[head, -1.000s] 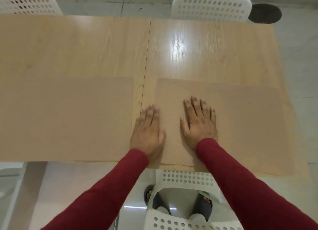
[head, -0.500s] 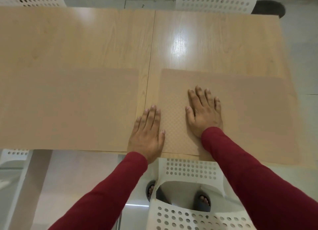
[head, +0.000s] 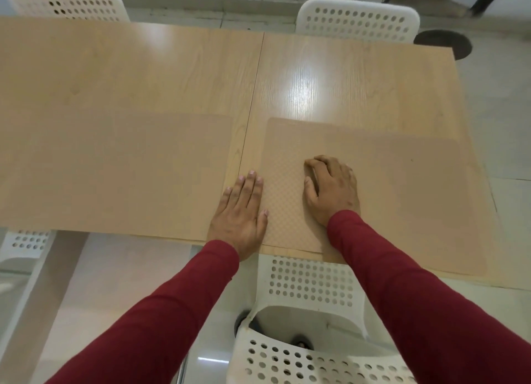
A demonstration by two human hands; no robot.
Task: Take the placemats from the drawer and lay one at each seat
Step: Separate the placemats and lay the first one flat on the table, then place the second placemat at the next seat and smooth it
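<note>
Since half a sec ago the right hand (head: 330, 188) has changed shape: its fingers, flat and spread before, are now curled under w/ the knuckles raised, on the same patch of the right placemat (head: 402, 194). Left hand (head: 241, 211) has barely shifted; it lies flat, fingers together, on the bare strip of bench (head: 316, 76) between the two mats, its thumb edge just over the mat's left border. Neither hand grips anything: left open and pressing down, right half-closed on top of the mat, nothing pinched that can be seen.

Right placemat lies flat on the right half of the bench, near edge close to the bench edge, in front of the near white chair (head: 310, 280). It sits slightly skewed vs. the bench seam. Probably the left hand is parked there as a stop or guide for the mat's side, while the right drags or nudges w/ fingertips to square it up.

Left placemat (head: 120, 171) is already flat on the left half, roughly level w/ the other, by a second near chair (head: 26, 240) at the left edge.

Two far chairs (head: 356, 18) (head: 69, 1) have no mats in front of them, so approx. half the seats look done. No drawer or spare mats in view.
</note>
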